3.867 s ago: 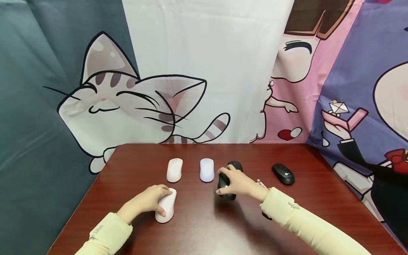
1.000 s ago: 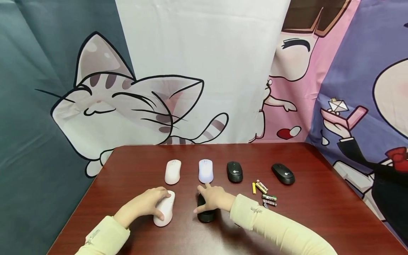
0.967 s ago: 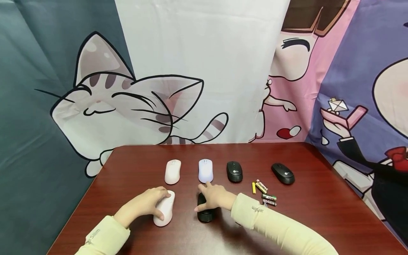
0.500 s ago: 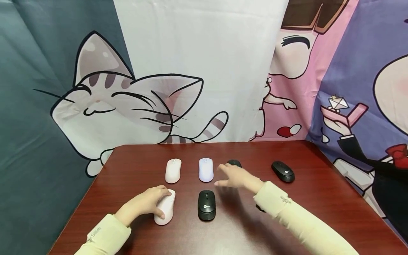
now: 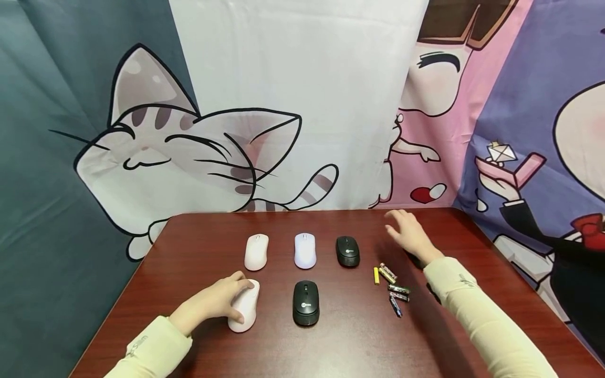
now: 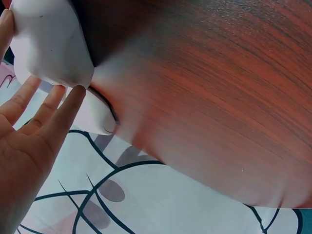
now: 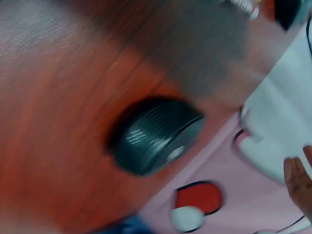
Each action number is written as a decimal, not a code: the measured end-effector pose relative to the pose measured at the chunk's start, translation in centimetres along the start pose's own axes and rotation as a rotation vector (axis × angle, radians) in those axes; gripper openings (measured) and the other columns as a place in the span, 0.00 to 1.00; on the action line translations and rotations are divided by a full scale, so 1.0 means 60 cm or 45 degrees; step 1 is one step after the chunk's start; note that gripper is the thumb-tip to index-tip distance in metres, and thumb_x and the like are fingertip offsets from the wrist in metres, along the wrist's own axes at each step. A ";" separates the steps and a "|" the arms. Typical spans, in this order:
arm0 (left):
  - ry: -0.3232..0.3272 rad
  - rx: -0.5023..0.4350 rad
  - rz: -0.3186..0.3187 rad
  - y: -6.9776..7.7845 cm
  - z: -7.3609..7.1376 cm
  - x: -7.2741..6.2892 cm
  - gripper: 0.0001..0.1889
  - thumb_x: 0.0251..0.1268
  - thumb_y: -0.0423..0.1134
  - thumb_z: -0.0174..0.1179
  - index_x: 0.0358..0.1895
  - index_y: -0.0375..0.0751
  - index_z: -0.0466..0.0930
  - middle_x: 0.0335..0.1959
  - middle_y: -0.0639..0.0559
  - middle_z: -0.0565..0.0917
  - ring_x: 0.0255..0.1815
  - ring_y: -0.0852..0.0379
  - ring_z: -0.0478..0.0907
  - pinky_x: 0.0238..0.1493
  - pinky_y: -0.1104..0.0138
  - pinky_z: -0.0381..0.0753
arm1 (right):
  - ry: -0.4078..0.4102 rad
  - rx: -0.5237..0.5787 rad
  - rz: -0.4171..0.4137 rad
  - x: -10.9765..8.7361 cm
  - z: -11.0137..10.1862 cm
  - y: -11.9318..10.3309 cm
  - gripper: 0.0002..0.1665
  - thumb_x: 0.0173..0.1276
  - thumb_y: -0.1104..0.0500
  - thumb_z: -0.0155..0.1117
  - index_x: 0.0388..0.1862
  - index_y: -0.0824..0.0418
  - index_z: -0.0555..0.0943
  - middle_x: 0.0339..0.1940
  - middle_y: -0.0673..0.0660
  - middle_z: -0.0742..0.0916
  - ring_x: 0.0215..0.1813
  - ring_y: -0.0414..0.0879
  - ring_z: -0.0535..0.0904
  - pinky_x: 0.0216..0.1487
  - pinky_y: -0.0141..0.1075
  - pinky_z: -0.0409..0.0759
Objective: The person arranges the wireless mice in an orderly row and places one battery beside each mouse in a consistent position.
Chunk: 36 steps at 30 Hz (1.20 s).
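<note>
My left hand (image 5: pixel 215 300) holds a white mouse (image 5: pixel 246 311) by its sides, thumb on the near side and fingers at the far end. In the left wrist view the fingertips touch the end of this white mouse (image 6: pixel 51 44). My right hand (image 5: pixel 410 235), fingers spread and relaxed, is over the far right of the table and holds nothing. Beneath it lies a black mouse, mostly hidden by the hand and sleeve in the head view; the right wrist view shows this black mouse (image 7: pixel 156 136) on the wood, blurred, apart from the fingers (image 7: pixel 296 183).
A back row holds a white mouse (image 5: pixel 257 252), a pale lilac mouse (image 5: pixel 305 251) and a black mouse (image 5: pixel 347 252). Another black mouse (image 5: pixel 306 303) lies front centre. Several loose batteries (image 5: pixel 398 289) lie right of centre on the brown table (image 5: pixel 340 344). A printed cloth (image 5: pixel 302 63) hangs behind.
My right hand carried a black mouse left to front centre, let go of it, then moved right and back over the far-right black mouse. My left hand has stayed on the white mouse.
</note>
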<state>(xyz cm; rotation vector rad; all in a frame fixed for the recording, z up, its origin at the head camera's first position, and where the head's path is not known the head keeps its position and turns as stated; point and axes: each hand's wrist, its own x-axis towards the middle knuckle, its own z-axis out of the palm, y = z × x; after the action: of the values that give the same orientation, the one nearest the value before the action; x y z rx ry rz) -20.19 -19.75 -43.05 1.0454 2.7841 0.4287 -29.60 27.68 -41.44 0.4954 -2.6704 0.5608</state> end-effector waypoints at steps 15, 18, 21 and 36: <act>0.037 -0.028 0.009 -0.009 0.008 -0.004 0.36 0.34 0.47 0.76 0.52 0.35 0.77 0.40 0.51 0.73 0.37 0.55 0.76 0.39 0.63 0.78 | -0.117 -0.046 0.049 -0.050 -0.034 0.104 0.18 0.61 0.65 0.62 0.48 0.71 0.74 0.46 0.75 0.78 0.48 0.72 0.71 0.50 0.62 0.66; 0.032 -0.031 0.003 -0.008 0.008 -0.005 0.36 0.34 0.48 0.76 0.52 0.36 0.77 0.41 0.52 0.73 0.37 0.54 0.77 0.39 0.62 0.78 | -0.140 -0.066 0.063 -0.055 -0.034 0.111 0.19 0.60 0.64 0.62 0.49 0.71 0.74 0.47 0.76 0.77 0.48 0.74 0.70 0.50 0.62 0.67; 0.027 -0.031 -0.004 -0.006 0.006 -0.006 0.36 0.34 0.48 0.76 0.52 0.36 0.77 0.41 0.52 0.73 0.38 0.53 0.77 0.39 0.62 0.77 | -0.182 -0.070 0.091 -0.058 -0.035 0.117 0.20 0.61 0.63 0.62 0.50 0.71 0.73 0.48 0.78 0.75 0.48 0.74 0.69 0.50 0.63 0.67; 0.000 -0.004 -0.041 0.003 0.005 -0.007 0.36 0.36 0.45 0.76 0.54 0.34 0.76 0.45 0.46 0.75 0.42 0.48 0.76 0.42 0.56 0.77 | -0.436 -0.057 0.213 -0.063 -0.012 0.109 0.32 0.57 0.58 0.67 0.57 0.71 0.69 0.52 0.82 0.70 0.49 0.78 0.71 0.50 0.67 0.67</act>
<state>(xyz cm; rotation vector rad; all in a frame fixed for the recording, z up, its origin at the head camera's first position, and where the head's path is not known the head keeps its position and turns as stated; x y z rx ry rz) -19.71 -19.81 -43.24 0.9982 2.7949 0.4287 -28.73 34.61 -44.43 0.3866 -3.0654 0.4994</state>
